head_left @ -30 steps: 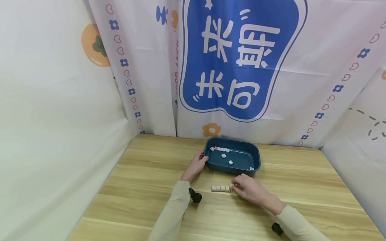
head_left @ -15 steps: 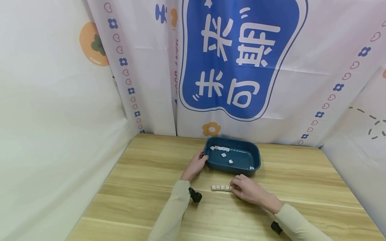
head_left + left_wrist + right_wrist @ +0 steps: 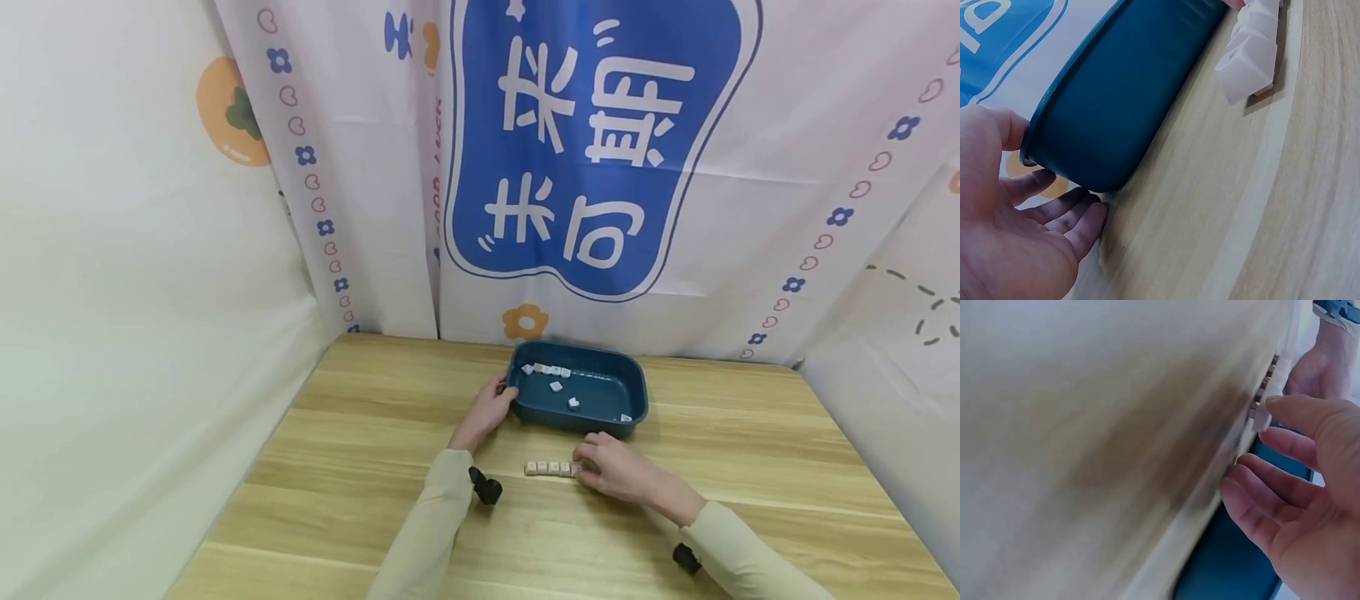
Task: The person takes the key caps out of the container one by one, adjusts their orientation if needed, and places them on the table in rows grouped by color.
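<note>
A row of small cream keycaps [image 3: 548, 468] lies on the wooden table in front of a dark blue tray [image 3: 577, 422]. At the right end of the row, my right hand [image 3: 619, 472] pinches a keycap [image 3: 1262, 419] between thumb and forefinger, in line with the others; its other fingers are loosely bent. My left hand [image 3: 487, 415] holds the tray's left end, thumb and forefinger at the rim [image 3: 1079, 56] and the remaining fingers along the outer wall. In the left wrist view the near end keycap [image 3: 1247, 69] shows large.
Inside the tray, several white keycaps [image 3: 556, 372] line the back wall, and a few lie loose on its floor, one a white keycap [image 3: 573, 404] near the middle. Behind the table [image 3: 360, 467] hangs a printed white curtain [image 3: 390, 275].
My right hand has brought its keycap slightly left and down, from just off the row to its right end. The left hand and the tray stay put.
</note>
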The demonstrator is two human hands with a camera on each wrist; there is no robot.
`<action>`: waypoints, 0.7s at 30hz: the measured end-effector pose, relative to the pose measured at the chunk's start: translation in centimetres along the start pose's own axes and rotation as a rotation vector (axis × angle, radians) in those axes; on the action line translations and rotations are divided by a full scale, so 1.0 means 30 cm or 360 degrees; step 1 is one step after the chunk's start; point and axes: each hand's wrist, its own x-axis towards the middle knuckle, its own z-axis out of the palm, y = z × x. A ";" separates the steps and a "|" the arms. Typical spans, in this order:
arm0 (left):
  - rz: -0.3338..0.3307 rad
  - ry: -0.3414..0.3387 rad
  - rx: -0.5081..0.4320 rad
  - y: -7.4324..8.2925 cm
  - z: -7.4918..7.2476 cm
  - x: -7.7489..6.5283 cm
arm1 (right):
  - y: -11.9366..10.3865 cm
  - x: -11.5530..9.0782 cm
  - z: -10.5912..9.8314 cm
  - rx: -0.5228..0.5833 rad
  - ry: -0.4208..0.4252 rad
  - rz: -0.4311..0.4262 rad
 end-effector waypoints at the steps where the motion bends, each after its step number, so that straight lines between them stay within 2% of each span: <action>1: 0.0000 0.0000 0.0001 -0.001 0.000 -0.001 | 0.000 0.002 -0.005 0.0008 -0.0013 0.0011; 6: 0.0004 -0.0005 -0.0025 -0.003 0.000 -0.001 | 0.000 0.012 -0.036 0.0021 -0.0023 0.0044; 12: 0.0009 0.0004 -0.0028 -0.005 0.000 -0.001 | -0.001 0.034 -0.074 -0.0013 0.0026 -0.0002; 21: 0.0008 0.0009 -0.0008 -0.002 0.001 -0.006 | 0.009 0.085 -0.139 0.0039 -0.0026 0.0058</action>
